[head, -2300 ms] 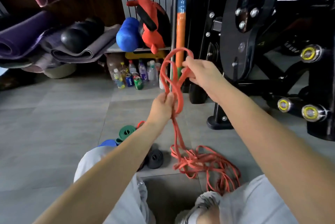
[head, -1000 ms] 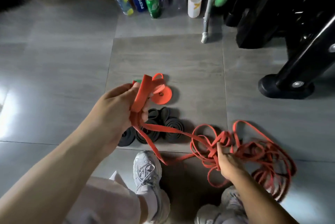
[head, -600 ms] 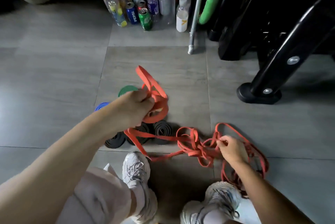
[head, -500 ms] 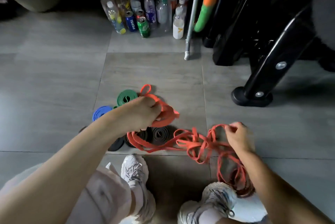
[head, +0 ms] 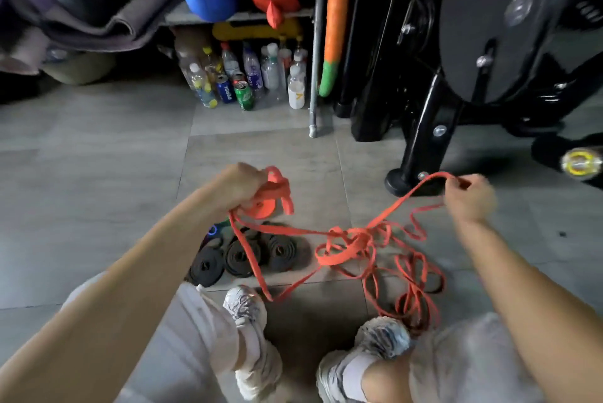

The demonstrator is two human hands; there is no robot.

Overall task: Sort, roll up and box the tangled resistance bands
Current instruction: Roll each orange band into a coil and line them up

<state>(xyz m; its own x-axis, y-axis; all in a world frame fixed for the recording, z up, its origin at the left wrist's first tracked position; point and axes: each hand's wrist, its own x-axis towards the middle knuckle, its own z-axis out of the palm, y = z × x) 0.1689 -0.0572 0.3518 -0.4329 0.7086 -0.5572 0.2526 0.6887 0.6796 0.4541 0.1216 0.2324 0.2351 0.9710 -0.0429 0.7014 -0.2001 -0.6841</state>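
A long orange resistance band (head: 350,241) lies tangled on the grey tile floor in front of my feet, with a knot in its middle. My left hand (head: 239,189) grips a partly rolled coil of that band (head: 270,197) above the floor. My right hand (head: 470,197) pinches a loop of the same band and holds it up and out to the right, so one strand runs taut from the knot. Three rolled black bands (head: 243,254) lie on the floor under my left hand. A blue rolled band (head: 212,230) peeks out behind them.
Several bottles and cans (head: 243,79) stand at the back under a shelf. A black gym machine (head: 456,53) with its round foot (head: 403,182) stands at the right. A metal pole (head: 315,76) and an orange-green padded bar (head: 331,43) lean nearby. My shoes (head: 251,321) are below.
My right hand has lifted a loop out of the tangle and drawn it up and to the right. My left hand has risen a little with the coil. The camera has tilted up.
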